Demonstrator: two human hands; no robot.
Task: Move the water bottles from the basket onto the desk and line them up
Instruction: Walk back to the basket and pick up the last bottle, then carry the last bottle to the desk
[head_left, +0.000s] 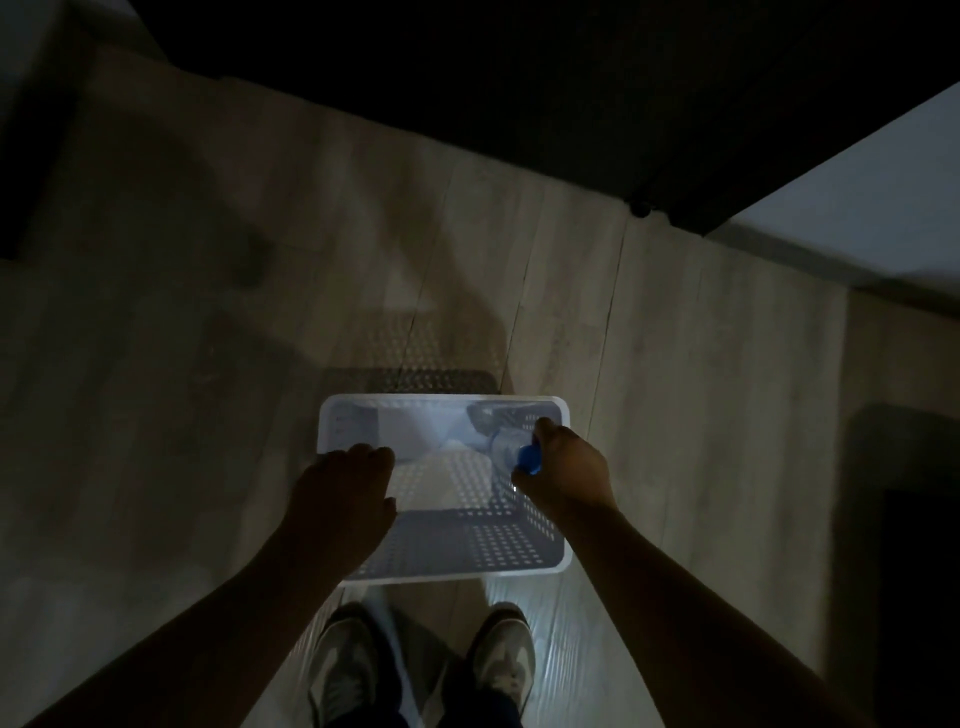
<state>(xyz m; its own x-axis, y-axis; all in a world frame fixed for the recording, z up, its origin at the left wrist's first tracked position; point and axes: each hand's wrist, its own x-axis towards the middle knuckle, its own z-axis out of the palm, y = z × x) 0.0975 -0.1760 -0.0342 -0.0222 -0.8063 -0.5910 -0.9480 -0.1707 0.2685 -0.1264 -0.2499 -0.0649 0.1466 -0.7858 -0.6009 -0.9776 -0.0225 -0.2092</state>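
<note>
A white perforated plastic basket (519, 566) stands on the floor in front of my feet. My right hand (569, 470) grips a clear water bottle (505, 447) by its neck, just below the blue cap (530, 460), at the basket's right side. The bottle's body points down into the basket. My left hand (345, 493) reaches over the basket's left rim with fingers curled down; what lies under it is hidden. The scene is dim, and the basket's far end is washed out by glare.
A pale wood-plank floor (467, 234) surrounds the basket. Dark furniture (519, 78) fills the top of the view, with a light surface (872, 197) at the upper right. A dark block (909, 519) stands at the right edge. My two shoes (415, 670) are below the basket.
</note>
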